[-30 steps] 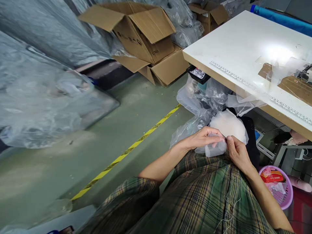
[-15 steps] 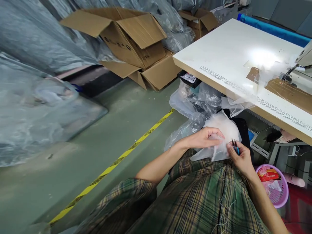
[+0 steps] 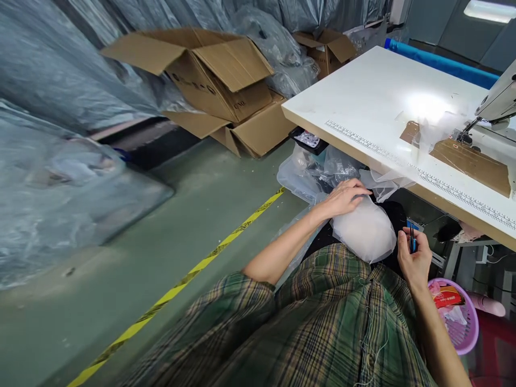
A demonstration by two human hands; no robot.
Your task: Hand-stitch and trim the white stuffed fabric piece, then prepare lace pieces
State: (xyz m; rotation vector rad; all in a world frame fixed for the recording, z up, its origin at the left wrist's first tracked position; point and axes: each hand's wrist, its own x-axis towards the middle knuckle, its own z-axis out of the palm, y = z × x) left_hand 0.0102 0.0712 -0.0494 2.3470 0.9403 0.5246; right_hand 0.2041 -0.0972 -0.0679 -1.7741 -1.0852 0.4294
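My left hand [image 3: 345, 196] rests on top of a bundle of white sheer fabric [image 3: 366, 231] lying on my lap, fingers curled over its upper edge. My right hand [image 3: 415, 258] is off to the right of the bundle, closed around small blue-handled thread snips [image 3: 411, 239] that point upward. The bundle sits just below the edge of the white sewing table [image 3: 379, 102]. My green plaid shirt [image 3: 322, 328] fills the foreground.
A sewing machine [image 3: 494, 105] and brown cardboard pieces [image 3: 470, 158] are on the table at right. Clear plastic bags [image 3: 310, 172] hang under the table. Open cardboard boxes [image 3: 217, 80] stand on the floor behind a yellow line [image 3: 201, 269]. A pink basket [image 3: 459, 317] sits lower right.
My hands have separated: the left moved up onto the top of the fabric bundle, while the right pulled away to the right with the snips. The view shifted slightly.
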